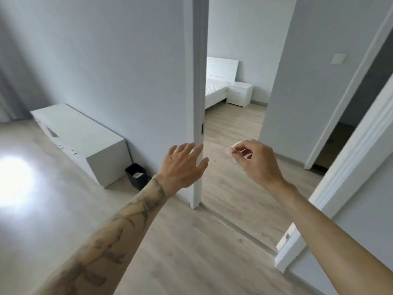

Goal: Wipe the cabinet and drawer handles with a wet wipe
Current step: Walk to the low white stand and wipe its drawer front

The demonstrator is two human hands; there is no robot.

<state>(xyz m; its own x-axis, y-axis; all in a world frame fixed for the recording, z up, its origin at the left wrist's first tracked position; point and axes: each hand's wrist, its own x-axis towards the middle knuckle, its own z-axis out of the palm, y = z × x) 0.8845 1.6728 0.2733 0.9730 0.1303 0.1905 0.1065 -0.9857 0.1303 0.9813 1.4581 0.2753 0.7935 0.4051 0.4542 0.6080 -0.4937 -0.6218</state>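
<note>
A crumpled white wet wipe is pinched in the curled fingers of my right hand, held in the air over the wooden floor in a doorway. My left hand reaches forward with fingers spread and straight, in front of the white door frame post; whether it touches the post is unclear. A low white cabinet stands along the wall at the left, its front with small handles turned away from my hands. A white nightstand shows in the far room.
A small black waste bin with white paper inside sits between the low cabinet and the door post. A white bed stands in the room beyond. Another door frame runs along the right. Bright glare lies on the floor at left.
</note>
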